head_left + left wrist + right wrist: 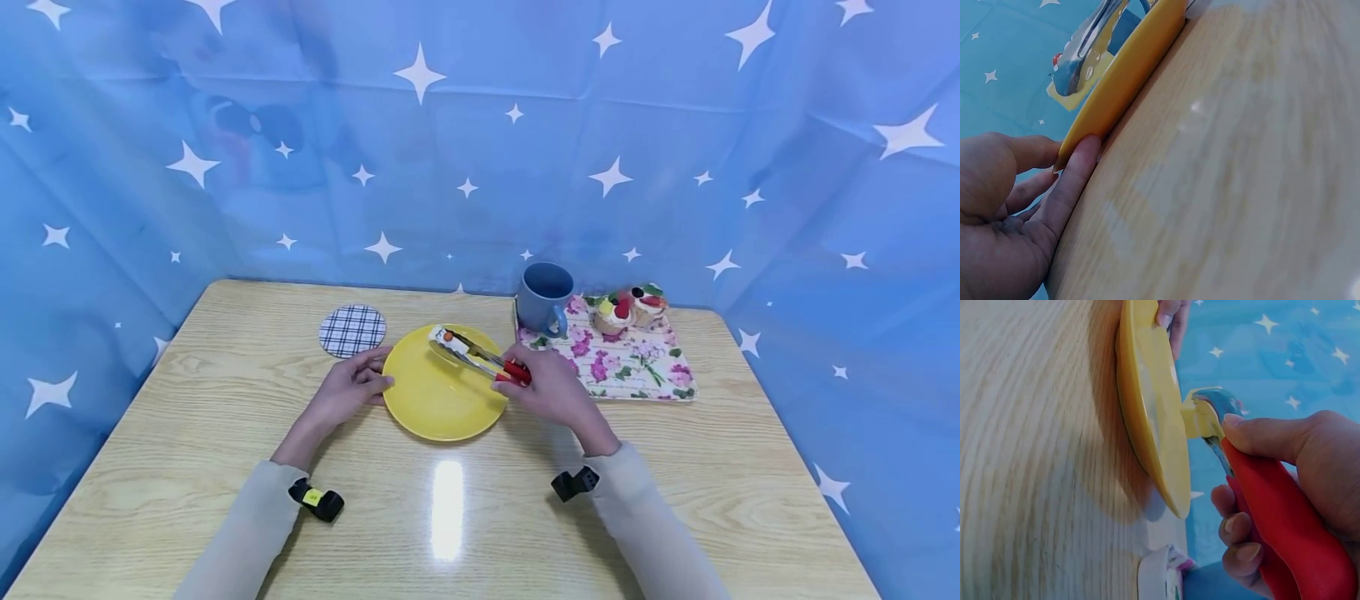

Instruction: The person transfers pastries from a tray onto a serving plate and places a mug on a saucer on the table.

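Observation:
A round yellow plate [442,408] lies on the table, its rim pinched on the left side by my left hand [351,388]. In the left wrist view, the fingers sit on either side of the plate's edge [1125,78]. My right hand [551,385] grips metal tongs by their red handles [1291,519]. Between the tong tips, over the far part of the plate, is a small piece of cake [452,342] with white topping and an orange bit. Its yellow side [1196,420] shows in the right wrist view; the tongs partly hide it.
Right of the plate lies a floral tray [645,367], bearing a blue mug [542,304] and two fruit-topped cupcakes [613,315]. A round checked coaster [352,331] lies behind my left hand. A starry blue curtain [465,167] hangs beyond the wooden table [360,517].

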The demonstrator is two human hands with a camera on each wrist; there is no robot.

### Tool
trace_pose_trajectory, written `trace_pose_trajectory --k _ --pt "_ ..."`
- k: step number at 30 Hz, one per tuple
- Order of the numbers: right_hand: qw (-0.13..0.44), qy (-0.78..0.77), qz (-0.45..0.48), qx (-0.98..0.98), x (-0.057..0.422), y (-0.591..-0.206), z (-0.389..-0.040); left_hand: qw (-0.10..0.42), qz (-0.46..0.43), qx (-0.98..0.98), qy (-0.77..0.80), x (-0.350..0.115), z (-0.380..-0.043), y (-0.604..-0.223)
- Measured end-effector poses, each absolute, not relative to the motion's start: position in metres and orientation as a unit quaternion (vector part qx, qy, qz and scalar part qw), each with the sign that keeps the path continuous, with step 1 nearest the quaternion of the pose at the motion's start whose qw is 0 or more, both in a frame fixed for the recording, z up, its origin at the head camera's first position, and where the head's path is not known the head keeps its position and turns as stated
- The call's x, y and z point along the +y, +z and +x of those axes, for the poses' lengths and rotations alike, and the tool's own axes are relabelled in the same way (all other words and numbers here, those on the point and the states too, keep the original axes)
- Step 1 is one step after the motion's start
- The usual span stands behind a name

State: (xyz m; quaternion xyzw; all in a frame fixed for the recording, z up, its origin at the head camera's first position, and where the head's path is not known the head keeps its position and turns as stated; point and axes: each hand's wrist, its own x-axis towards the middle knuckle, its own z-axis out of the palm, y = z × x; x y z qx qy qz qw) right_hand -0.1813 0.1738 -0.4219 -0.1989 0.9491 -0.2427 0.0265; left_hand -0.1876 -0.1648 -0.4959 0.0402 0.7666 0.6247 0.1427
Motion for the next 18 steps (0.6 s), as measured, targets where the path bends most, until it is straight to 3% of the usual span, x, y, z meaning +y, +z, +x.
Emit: trace_pose_trajectory --k 18 --pt "0.046 -0.228 -0.201 0.952 0.162 -0.43 -0.187 0.142 0.037 0.766 0.626 -0.164 -0.188 -0.496"
